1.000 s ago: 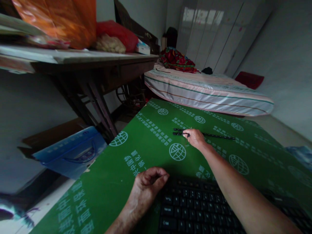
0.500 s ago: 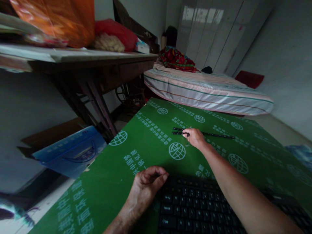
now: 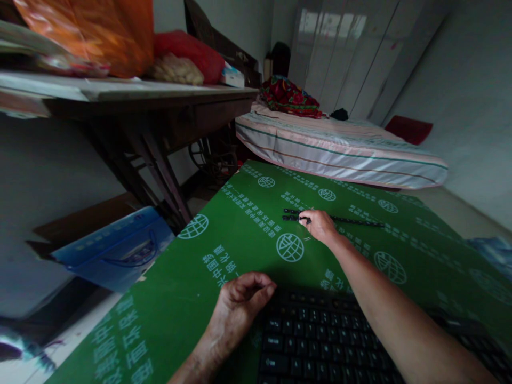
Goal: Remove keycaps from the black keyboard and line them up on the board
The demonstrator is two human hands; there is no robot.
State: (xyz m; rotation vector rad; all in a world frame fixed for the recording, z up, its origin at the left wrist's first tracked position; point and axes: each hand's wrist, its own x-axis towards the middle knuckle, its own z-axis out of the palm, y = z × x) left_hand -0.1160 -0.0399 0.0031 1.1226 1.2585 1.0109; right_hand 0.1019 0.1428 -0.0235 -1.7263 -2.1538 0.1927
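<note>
Black sticks (image 3: 356, 221) lay right of centre in the head view, on a green printed tabletop (image 3: 248, 250). Near their left ends, the right hand (image 3: 318, 224) had its thumb and fingers pinched on them. Lower in the frame, left of the middle, the left hand (image 3: 242, 301) was loosely curled, thumb tip by forefinger; whether it gripped anything could not be told. Just beside it, a black keyboard (image 3: 312, 352) stretched toward the lower right, partly hidden by the right forearm (image 3: 376, 298).
</note>
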